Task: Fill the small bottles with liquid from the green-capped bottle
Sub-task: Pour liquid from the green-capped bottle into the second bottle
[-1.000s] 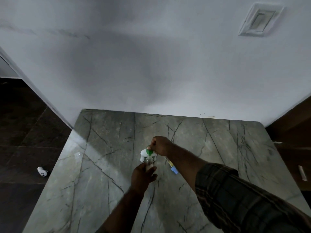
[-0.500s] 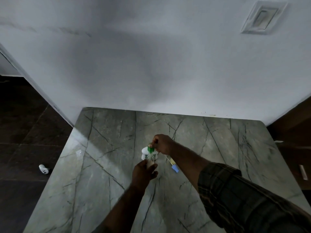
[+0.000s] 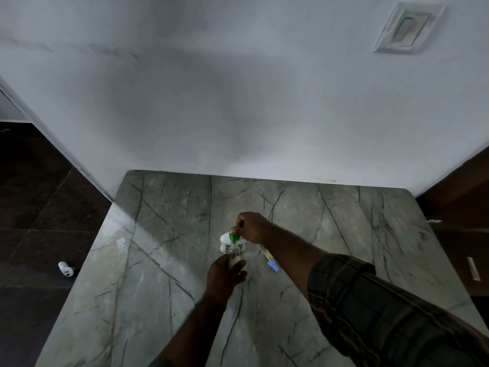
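Two hands, one small bottle [image 3: 234, 256], one green-capped bottle [image 3: 234, 237].

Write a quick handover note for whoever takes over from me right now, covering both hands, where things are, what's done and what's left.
Left hand: wrapped around a small clear bottle, upright above the grey marble table.
Right hand: holds the green-capped bottle tipped, green nozzle down at the small bottle's mouth.
Behind them: a white rounded object. To the right: a blue-tipped stick lying flat.
Done: the pour is set up; fill level cannot be told.
Left: finish filling, then any other small bottles, none visible.
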The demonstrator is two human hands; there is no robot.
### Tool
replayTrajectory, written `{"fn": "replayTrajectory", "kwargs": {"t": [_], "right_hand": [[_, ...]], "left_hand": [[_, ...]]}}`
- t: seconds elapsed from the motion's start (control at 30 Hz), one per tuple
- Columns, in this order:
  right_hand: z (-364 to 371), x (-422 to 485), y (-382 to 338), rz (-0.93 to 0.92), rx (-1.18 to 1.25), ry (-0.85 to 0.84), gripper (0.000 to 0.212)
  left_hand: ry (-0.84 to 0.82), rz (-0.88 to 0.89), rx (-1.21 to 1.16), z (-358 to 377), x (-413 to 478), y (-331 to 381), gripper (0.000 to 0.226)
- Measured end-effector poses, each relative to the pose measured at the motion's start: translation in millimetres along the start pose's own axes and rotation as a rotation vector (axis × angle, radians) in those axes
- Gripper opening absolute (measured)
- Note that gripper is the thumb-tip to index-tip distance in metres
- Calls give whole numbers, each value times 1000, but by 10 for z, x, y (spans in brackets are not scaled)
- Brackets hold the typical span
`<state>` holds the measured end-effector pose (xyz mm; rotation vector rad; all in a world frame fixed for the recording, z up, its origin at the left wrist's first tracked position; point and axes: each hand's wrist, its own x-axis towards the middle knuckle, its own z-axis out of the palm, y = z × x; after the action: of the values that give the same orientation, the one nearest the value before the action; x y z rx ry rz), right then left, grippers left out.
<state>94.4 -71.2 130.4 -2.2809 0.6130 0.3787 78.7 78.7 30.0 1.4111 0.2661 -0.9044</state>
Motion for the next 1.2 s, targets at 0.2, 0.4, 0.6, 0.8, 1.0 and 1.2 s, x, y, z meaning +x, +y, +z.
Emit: {"fn": "replayTrajectory", "kwargs": {"t": [0.2,0.4,0.6,0.8,1.0,1.2], "right_hand": [[7,17,24,-16,-12,2,29],[-81,65,-36,-10,-10,-21,29],[-29,62,1,-31,-38,-33,28],[-74,74,-5,-43,-2,-18,28],[-73,74,27,-59,-18,-42,28],[-21,86,87,-50,19,-42,27]], "left_hand": [[19,2,143,27,24,17,44],[-5,-8,4,73,-2,76,32],[42,-31,29,100,6,32,37],[53,-2,159,81,36,92,38],[35,2,105,59,25,53,33],[50,2,139,57,50,74,33]]}}
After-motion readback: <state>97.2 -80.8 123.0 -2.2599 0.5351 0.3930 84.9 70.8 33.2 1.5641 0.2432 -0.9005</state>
